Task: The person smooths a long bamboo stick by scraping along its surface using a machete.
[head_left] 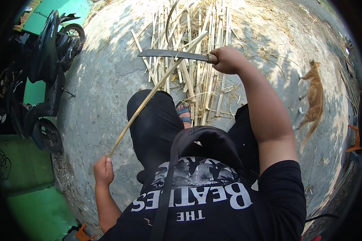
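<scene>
- My left hand (103,170) is closed as a fist around the lower end of a long bamboo strip (149,96), at about 7 o'clock in the view.
- The strip goes up and to the right, over my left knee, and its upper part meets the blade.
- My right hand (228,59) is clamped on the handle of a big knife (171,54), at about 1 o'clock; the blade lies almost flat and points to the left, across the strip.
- Under me is rough grey concrete ground (104,80), in sun with some shadow.
- A pile of split bamboo pieces (197,76) lies on the ground at 12 o'clock, just behind the knife.
- My foot in a sandal (185,113) stands at the near edge of this pile.
- A dark motor scooter (44,76) is parked at 9 o'clock, beside a green floor.
- An orange cat (313,100) lies stretched on the concrete at 3 o'clock, well apart from my hands.
</scene>
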The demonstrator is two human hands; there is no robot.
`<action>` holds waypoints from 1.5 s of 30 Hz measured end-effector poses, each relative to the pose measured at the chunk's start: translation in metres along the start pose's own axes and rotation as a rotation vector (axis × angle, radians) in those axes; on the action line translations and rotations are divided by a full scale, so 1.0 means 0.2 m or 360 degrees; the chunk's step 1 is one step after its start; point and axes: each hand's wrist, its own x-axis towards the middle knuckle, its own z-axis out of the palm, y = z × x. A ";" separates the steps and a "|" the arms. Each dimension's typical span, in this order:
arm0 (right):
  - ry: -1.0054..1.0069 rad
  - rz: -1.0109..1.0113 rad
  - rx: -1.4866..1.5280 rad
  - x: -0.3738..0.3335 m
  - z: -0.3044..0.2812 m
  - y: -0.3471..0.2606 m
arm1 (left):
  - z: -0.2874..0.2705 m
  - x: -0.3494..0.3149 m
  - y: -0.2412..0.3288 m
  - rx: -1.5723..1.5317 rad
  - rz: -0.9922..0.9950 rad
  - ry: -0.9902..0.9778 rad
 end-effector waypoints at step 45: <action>-0.0144 -0.0537 -0.0012 -0.07 0.11 -0.37 | 0.28 0.29 0.69 -0.0417 0.0013 -0.0181</action>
